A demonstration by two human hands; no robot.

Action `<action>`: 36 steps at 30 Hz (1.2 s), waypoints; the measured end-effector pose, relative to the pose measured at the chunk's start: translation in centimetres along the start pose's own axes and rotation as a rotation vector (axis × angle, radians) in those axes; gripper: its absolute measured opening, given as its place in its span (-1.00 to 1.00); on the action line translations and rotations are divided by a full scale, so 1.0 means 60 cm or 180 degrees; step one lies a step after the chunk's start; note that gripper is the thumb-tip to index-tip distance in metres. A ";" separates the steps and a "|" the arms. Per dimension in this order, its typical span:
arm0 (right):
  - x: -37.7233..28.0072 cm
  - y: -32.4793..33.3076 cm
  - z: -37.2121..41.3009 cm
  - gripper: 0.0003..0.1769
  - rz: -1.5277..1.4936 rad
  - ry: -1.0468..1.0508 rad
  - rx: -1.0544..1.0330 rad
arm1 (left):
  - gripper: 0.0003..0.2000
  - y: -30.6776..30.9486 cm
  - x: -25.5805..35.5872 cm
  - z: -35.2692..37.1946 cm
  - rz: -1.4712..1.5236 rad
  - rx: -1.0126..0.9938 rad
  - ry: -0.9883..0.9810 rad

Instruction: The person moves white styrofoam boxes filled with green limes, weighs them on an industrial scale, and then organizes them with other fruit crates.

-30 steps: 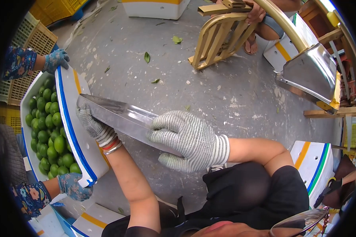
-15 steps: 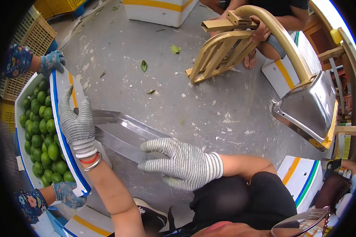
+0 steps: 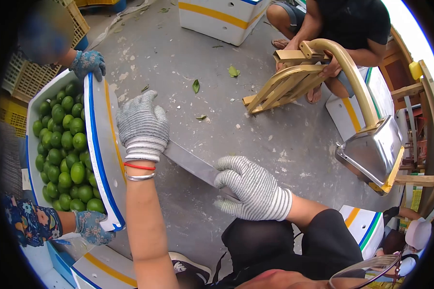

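Both my hands wear grey-striped knit gloves. Between them a shallow metal tray [image 3: 193, 163] shows nearly edge-on, tilted above the floor. My left hand [image 3: 142, 123] is curled at the tray's far end, beside the foam box; the glove and wrist hide the contact. My right hand [image 3: 253, 190] is closed around the near end, thumb above and fingers below. To the left, a white foam box [image 3: 97, 144] with blue tape on its rim is filled with green limes [image 3: 65, 149]. Another person's gloved hands [image 3: 89, 65] grip its far and near corners.
A person crouches at upper right, holding the gold frame of a platform scale [image 3: 294, 82], whose silver head [image 3: 373, 149] leans right. More foam boxes [image 3: 217, 21] stand around. Yellow crates [image 3: 48, 53] are stacked at left. Leaves [image 3: 196, 86] lie on the grey floor [image 3: 275, 135].
My left hand has moved right, off the box's side, and its fingers have curled. The tray has turned from showing its inside to nearly edge-on. The view has shifted slightly.
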State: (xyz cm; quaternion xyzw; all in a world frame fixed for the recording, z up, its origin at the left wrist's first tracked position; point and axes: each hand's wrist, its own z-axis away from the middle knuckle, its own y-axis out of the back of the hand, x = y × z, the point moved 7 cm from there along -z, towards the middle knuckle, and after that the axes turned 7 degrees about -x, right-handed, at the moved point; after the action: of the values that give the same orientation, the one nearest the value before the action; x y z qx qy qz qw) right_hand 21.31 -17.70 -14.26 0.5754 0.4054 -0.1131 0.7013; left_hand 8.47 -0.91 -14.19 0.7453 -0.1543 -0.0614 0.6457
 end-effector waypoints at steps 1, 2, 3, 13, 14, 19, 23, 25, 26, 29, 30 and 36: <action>-0.011 0.005 -0.002 -0.53 0.0279 -0.0118 -0.0014 | -0.69 -0.005 -0.005 -0.004 0.0030 -0.0093 0.0068; -0.024 0.010 -0.002 -0.55 0.0531 -0.0244 -0.0026 | -0.69 -0.010 -0.007 -0.005 0.0005 -0.0256 0.0113; -0.038 0.014 -0.001 -0.50 0.0649 -0.0404 -0.0098 | -0.68 -0.011 -0.008 -0.007 -0.0040 -0.0406 0.0150; -0.256 0.044 0.097 -0.49 0.1157 -0.1181 -0.0883 | -0.65 0.008 -0.013 0.012 -0.0068 -0.1390 0.0623; -0.275 0.043 0.114 -0.49 0.1028 -0.1219 -0.0834 | -0.65 0.011 -0.010 0.016 -0.0128 -0.1299 0.0557; -0.279 -0.008 0.175 -0.57 0.0532 -0.1764 -0.0713 | -0.69 0.019 0.007 0.024 -0.0091 -0.0840 0.0052; -0.203 -0.063 0.196 -0.58 0.0620 -0.2054 -0.0872 | -0.75 0.027 0.011 0.036 0.0087 -0.0557 -0.0352; -0.182 -0.072 0.203 -0.60 0.0815 -0.2064 -0.0864 | -0.77 0.059 0.017 0.051 0.0198 -0.0522 -0.0378; -0.179 -0.076 0.199 -0.60 0.0598 -0.2010 -0.0788 | -0.77 0.058 0.008 0.056 0.0216 -0.0449 -0.0395; -0.169 -0.046 0.176 -0.63 0.0508 -0.1827 -0.0372 | -0.78 0.026 -0.010 0.046 0.0380 -0.0263 -0.0332; -0.169 -0.041 0.172 -0.63 0.0543 -0.1892 -0.0405 | -0.78 0.029 -0.009 0.044 0.0315 -0.0358 -0.0278; -0.154 -0.036 0.165 -0.63 0.0553 -0.1907 -0.0465 | -0.78 0.028 0.011 0.029 0.0348 -0.0475 -0.0131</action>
State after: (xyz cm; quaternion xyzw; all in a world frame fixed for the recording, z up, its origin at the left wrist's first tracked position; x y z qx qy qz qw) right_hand 18.33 -30.16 -9.26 0.4970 0.1372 -0.1877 0.8360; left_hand 8.34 -2.96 -12.75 0.6842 -0.2030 -0.0527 0.6985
